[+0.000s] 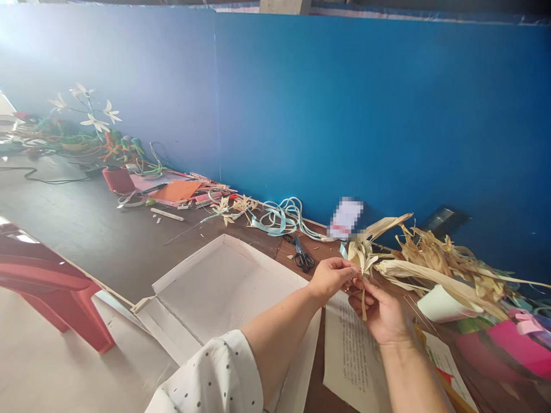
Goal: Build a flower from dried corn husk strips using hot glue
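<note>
My left hand (333, 279) is closed in a pinch at the base of a pale corn husk flower (365, 256). My right hand (381, 312) grips the same flower from the other side, its fingers curled. A narrow husk strip (364, 305) hangs down between the fingers of my right hand. The exact contact of the fingertips is too small to make out. Black-handled scissors (303, 261) lie just left of my hands. Dried corn husks (434, 275) are heaped on the right, beside a pale green cup (447, 304) lying tipped over.
An open white cardboard box lid (224, 281) sits left of my arms. Printed paper (355, 355) lies under my right arm. Light blue cord (282, 215), finished husk flowers (226, 211) and red thread (118, 179) line the blue partition (365, 115). A red chair (64, 292) stands at left.
</note>
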A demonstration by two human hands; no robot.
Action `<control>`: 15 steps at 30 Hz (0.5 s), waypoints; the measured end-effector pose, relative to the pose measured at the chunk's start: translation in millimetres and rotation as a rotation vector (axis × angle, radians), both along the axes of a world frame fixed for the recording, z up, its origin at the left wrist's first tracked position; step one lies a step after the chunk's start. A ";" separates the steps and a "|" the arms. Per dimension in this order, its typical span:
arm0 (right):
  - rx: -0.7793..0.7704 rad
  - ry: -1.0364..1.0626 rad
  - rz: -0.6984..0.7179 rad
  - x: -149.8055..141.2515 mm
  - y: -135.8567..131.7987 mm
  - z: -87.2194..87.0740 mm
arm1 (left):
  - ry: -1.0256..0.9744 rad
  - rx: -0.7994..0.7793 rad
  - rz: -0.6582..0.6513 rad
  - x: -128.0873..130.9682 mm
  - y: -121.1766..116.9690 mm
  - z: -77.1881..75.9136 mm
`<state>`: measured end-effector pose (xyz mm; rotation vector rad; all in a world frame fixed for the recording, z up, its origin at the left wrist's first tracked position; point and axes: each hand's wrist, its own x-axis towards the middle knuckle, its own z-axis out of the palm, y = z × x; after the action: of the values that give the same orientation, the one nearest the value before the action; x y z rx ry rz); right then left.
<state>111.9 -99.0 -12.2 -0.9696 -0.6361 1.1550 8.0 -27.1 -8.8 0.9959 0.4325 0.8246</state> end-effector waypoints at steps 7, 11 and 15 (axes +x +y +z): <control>-0.081 0.207 0.142 1.7 -7.7 3.9 | -0.049 -0.064 -0.265 -8.1 11.3 -5.3; -0.109 0.247 0.252 5.4 -11.0 3.9 | -0.054 -0.092 -0.377 -12.8 17.3 -6.5; -0.133 0.278 0.328 8.6 -12.7 1.9 | -0.076 -0.070 -0.444 -13.7 20.2 -7.7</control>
<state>120.5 -111.8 -10.3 -0.8123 -0.5082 1.6081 -5.7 -6.9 -16.5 0.9456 0.1625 0.4419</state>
